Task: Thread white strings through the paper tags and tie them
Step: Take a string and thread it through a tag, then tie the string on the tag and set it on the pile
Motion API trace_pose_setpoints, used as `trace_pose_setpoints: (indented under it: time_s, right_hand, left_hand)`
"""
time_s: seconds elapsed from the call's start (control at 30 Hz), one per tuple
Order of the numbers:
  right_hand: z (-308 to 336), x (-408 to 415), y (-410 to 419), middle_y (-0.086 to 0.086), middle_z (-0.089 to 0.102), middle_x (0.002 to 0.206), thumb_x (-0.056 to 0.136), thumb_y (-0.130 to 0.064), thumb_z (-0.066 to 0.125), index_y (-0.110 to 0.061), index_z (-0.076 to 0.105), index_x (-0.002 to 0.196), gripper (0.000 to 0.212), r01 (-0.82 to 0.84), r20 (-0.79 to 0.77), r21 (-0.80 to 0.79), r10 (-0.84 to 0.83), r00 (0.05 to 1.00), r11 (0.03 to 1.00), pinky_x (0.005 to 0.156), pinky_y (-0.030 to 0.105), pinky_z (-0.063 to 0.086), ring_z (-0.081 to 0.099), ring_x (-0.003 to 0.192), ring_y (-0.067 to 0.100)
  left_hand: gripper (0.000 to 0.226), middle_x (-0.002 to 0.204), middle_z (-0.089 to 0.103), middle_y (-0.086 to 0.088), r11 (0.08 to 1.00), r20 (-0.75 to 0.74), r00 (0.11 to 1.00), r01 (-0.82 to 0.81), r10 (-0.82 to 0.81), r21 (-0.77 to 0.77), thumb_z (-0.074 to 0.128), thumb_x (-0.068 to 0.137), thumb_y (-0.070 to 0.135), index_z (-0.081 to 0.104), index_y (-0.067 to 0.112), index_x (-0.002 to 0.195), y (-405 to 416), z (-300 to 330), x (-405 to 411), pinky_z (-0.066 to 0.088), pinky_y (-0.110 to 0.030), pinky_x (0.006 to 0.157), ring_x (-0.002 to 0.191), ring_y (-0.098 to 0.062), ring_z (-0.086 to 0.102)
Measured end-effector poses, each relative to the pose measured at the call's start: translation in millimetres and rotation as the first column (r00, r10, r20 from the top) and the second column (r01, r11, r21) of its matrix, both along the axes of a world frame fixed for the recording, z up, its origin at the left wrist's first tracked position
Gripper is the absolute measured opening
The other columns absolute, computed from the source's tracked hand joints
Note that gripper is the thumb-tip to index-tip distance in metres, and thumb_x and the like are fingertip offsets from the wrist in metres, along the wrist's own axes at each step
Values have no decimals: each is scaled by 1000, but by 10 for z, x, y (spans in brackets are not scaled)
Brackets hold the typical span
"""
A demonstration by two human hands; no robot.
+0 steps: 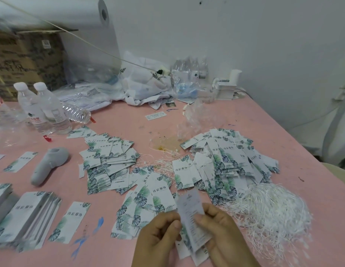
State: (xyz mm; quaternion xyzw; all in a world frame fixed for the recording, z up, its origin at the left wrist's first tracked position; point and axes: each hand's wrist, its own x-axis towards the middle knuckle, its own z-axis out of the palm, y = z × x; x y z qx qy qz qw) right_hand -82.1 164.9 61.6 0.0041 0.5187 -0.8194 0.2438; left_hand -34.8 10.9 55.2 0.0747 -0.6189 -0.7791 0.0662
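Observation:
My left hand and my right hand together pinch a small stack of paper tags near the table's front edge, its printed back side facing up. A loose bundle of white strings lies just right of my hands. Leaf-printed tags lie in heaps: one in the middle, one at the right, and one directly in front of my hands. Thin strings trail between the heaps.
The pink table carries neat tag stacks at the left, a grey handheld device, water bottles, crumpled plastic, a cardboard box and bags at the back. A brownish stain marks the middle.

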Motion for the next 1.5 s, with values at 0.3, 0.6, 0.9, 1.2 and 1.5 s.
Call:
trace_pose_setpoints:
  time_s: [0.3, 0.6, 0.9, 1.2, 1.5]
  right_hand:
    - [764, -1343, 533, 23, 65, 102, 97, -13, 55, -1, 61, 111, 20, 430, -392, 600, -221, 893, 674, 74, 52, 52, 66, 85, 34]
    - [252, -608, 61, -26, 50, 123, 95, -15, 59, -31, 59, 120, 30, 508, -706, 634, 168, 688, 583, 93, 11, 36, 49, 115, -7]
    - [-185, -397, -543, -7, 49, 144, 92, -15, 59, -18, 54, 137, 45, 381, -598, 798, 685, 415, 467, 112, 15, 11, 38, 136, 9]
    - [-117, -273, -487, -5, 69, 97, 81, -6, 65, -16, 69, 99, 21, 541, -735, 658, 604, 309, 524, 76, 22, 50, 65, 90, 16]
    - [-57, 142, -312, 2, 70, 114, 95, -15, 56, -11, 74, 101, 19, 496, -822, 488, 570, -16, 718, 103, 28, 44, 59, 116, 13]
  left_hand:
    - [13, 54, 60, -12, 991, 40, 991, -128, 130, -41, 72, 81, 2, 77, 10, 72, 48, -58, 1, 43, -17, 51, 51, -14, 53]
    - [37, 49, 54, -8, 932, 45, 931, -362, 363, -25, 57, 92, -8, 74, 18, 74, -78, -200, -94, 40, -19, 45, 43, -14, 45]
    - [16, 53, 55, -16, 884, 117, 889, -455, 443, 109, 63, 90, 6, 70, 18, 81, -204, -363, -154, 37, -28, 45, 41, -21, 43]
    - [39, 63, 62, -15, 871, 166, 898, -437, 408, 223, 53, 99, 7, 68, 20, 66, -184, -259, -147, 38, -25, 35, 42, -19, 51]
    - [47, 97, 72, -26, 647, 273, 962, -192, -27, 738, 60, 82, 40, 73, -3, 97, -152, -59, -97, 60, -35, 59, 76, -33, 73]
